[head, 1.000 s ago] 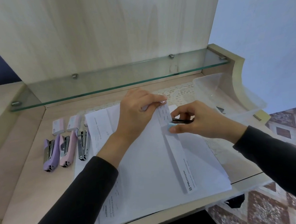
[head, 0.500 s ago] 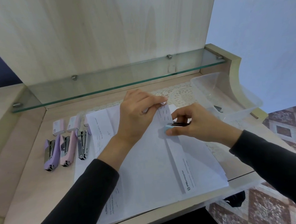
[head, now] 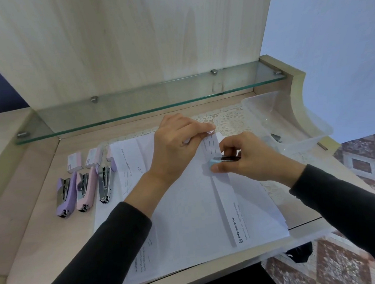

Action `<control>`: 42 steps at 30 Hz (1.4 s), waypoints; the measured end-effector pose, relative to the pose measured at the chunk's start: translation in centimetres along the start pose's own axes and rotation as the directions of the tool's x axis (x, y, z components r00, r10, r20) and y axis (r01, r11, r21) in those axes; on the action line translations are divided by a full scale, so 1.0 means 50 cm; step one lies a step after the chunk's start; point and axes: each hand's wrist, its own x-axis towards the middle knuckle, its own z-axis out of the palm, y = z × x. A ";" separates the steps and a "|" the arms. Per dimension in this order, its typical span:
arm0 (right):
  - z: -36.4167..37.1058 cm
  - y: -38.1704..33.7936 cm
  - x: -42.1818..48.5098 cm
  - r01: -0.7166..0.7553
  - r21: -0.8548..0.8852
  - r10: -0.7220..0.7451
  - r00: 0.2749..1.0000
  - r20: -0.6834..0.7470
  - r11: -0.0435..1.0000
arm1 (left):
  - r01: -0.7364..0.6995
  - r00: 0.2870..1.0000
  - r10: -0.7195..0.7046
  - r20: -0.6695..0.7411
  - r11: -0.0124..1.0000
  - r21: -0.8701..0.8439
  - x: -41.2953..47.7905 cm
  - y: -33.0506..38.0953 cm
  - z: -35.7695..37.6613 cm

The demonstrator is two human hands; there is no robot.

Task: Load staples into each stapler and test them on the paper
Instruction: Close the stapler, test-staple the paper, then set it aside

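Right hand (head: 248, 158) is on the job: its fingers are curled round the small blue stapler (head: 218, 161), thumb under the nose, and the nose sits on the right edge of the folded paper strip (head: 225, 196) in the middle of the desk (head: 34, 226). The left hand (head: 178, 146) pinches the strip's far end, holding it down on the loose sheets (head: 185, 207) beneath.

Look just beyond the stapler: short rows of staples (head: 210, 144) already mark the strip's far end, so testing looks well along, and the blue one seems loaded and at its trial now.

Over toward the left edge, three more lie side by side with metal showing: purple stapler (head: 64, 194), pink stapler (head: 85, 190) and silver stapler (head: 105, 183), with small staple boxes (head: 74, 162) just behind them toward the far edge. Whether those three are filled or tried, I cannot tell from here.

At the right edge stands a clear tub (head: 289, 119) with something dark inside, too blurred to name. If it holds another stapler, there is more to do.
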 end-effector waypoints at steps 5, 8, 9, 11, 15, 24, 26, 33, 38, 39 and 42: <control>0.001 0.006 0.000 0.001 -0.049 -0.001 1.000 0.007 0.999 | -0.012 1.000 0.012 0.004 1.000 -0.004 0.003 0.004 0.002; 0.004 0.011 0.000 0.016 -0.065 -0.016 1.000 -0.010 0.998 | -0.023 1.000 0.023 0.018 1.000 -0.004 0.004 0.005 0.002; 0.005 0.012 0.000 0.016 -0.057 -0.017 1.000 -0.013 0.998 | -0.026 0.999 0.026 0.022 1.000 -0.003 0.004 0.005 0.002; 0.005 0.014 0.000 0.010 -0.029 -0.010 1.000 -0.004 1.000 | -0.034 0.999 0.034 0.040 0.999 0.006 0.005 0.002 0.000; 0.000 0.014 -0.006 -0.017 0.028 0.016 0.999 0.029 0.999 | -0.032 0.997 0.030 0.075 0.999 0.033 0.000 -0.009 -0.008; -0.003 0.013 -0.012 -0.016 0.050 0.015 1.000 0.016 0.999 | -0.028 0.998 0.025 0.064 0.999 0.043 -0.002 -0.006 -0.009; -0.004 0.013 -0.011 -0.018 0.039 0.017 1.000 0.018 0.999 | -0.033 0.998 0.031 0.055 0.999 0.034 -0.002 -0.006 -0.008; -0.007 0.005 -0.009 0.007 -0.076 -0.004 0.999 0.042 0.997 | -0.062 0.996 0.061 0.058 0.998 0.018 -0.003 0.001 -0.004; -0.003 0.004 -0.009 0.028 -0.109 -0.029 1.000 -0.010 0.994 | -0.058 0.997 0.058 0.052 0.998 -0.002 0.002 0.002 -0.001; -0.002 0.005 -0.009 0.026 -0.110 -0.027 1.000 -0.008 0.994 | -0.060 0.997 0.060 0.058 0.998 -0.001 0.004 0.001 -0.001; -0.002 0.007 -0.012 0.002 -0.090 0.000 1.000 0.029 0.996 | -0.050 0.995 0.050 0.083 0.999 0.006 0.004 -0.009 0.000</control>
